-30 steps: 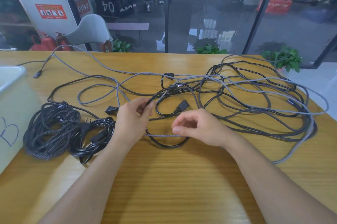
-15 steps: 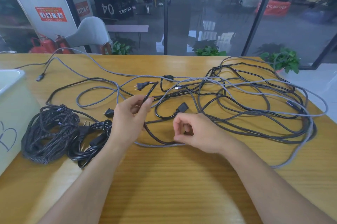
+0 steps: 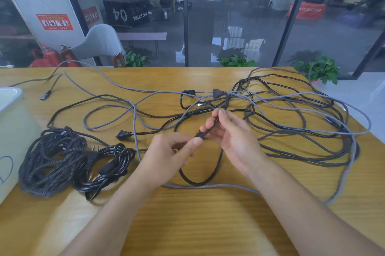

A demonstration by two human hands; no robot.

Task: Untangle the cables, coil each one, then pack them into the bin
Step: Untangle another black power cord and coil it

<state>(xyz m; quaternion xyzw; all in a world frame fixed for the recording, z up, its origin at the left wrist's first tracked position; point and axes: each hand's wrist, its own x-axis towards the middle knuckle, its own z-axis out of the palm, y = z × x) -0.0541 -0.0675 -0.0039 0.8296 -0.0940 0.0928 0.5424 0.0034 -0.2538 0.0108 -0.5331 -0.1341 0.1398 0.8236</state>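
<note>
Cables: two coils [image 3: 62,160] lie at lower left beside the bin [image 3: 12,130] (none packed as far as shows); both hands [image 3: 208,143] pinch one black cable [image 3: 210,128] centre-frame, the tangle [image 3: 291,122] still spread across the worktop's right

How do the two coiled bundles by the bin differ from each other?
The braided coil is the bigger, with a woven grey-black sheath; the smooth black coil is smaller and glossy. The braided coil lies beside the bin; the smooth black coil lies on its far side, showing a two-pin plug. Both rest coiled on the table, untouched by either hand.
</note>
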